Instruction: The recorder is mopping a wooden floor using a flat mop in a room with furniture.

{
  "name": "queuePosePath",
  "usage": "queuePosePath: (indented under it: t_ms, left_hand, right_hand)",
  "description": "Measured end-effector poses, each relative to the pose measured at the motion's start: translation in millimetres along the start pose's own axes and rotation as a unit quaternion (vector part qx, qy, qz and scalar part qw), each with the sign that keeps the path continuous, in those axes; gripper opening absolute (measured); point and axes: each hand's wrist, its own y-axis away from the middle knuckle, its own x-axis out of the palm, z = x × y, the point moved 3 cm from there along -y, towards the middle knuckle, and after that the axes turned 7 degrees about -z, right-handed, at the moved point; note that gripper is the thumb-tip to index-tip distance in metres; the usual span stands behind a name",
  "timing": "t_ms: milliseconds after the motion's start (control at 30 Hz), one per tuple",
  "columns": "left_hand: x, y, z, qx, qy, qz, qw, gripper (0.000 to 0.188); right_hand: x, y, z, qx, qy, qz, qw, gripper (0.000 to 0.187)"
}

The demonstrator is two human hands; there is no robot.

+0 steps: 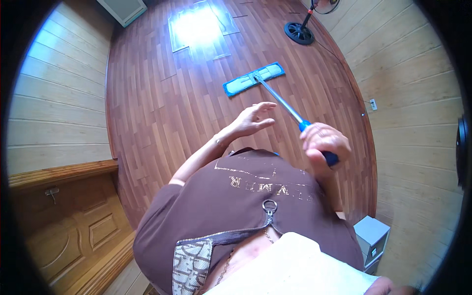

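Note:
A flat mop (282,101) stretches away from me, its long metal pole tilted down to the floor. Its wide head, pale on top with a blue fringed edge, lies on the reddish-brown wood floor (157,93). My right hand (326,141) is wrapped round the blue grip at the pole's upper end, the dark blue tip poking out below the fist. To the left of the pole my left hand (253,119) hovers with fingers and thumb apart, holding nothing and not touching the pole.
A fan's round black base (299,33) stands at the far right by the wall, its cord along the skirting. A wooden door (73,236) is at lower left, a small white cabinet (372,236) at lower right, a pale cabinet (123,10) at far left. Bright light glares off the floor ahead.

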Motion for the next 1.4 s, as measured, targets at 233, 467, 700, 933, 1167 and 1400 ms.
queuePosePath:
  t_ms: [233, 467, 700, 933, 1167, 1400]
  left_hand:
    - [-71.1, 34.5, -122.6, 0.279, -0.062, -0.177, 0.942, 0.072]
    - [-58.1, 1.5, -167.1, 0.323, -0.256, -0.191, 0.891, 0.053]
    - [-57.4, -30.9, -183.6, 0.303, -0.231, -0.274, 0.883, 0.014]
    - [-24.8, -75.4, -155.7, 0.215, -0.210, -0.355, 0.885, 0.015]
    - [11.5, -104.1, -130.0, 0.166, -0.249, -0.341, 0.891, 0.013]
    - [18.9, -104.2, -159.3, 0.214, -0.291, -0.286, 0.887, 0.013]
  right_hand:
    - [31.9, -28.4, -100.1, -0.018, 0.059, 0.066, 0.996, 0.020]
    - [38.6, -17.4, -244.1, 0.131, 0.036, 0.176, 0.975, 0.020]
    - [11.6, -13.8, -368.4, 0.122, 0.145, 0.256, 0.948, 0.033]
    - [-26.1, -18.7, -440.8, 0.119, 0.194, 0.284, 0.932, 0.031]
    - [-60.0, -10.4, -485.3, 0.116, 0.220, 0.290, 0.924, 0.031]
    - [-77.8, 1.6, -455.6, 0.133, 0.230, 0.270, 0.926, 0.030]
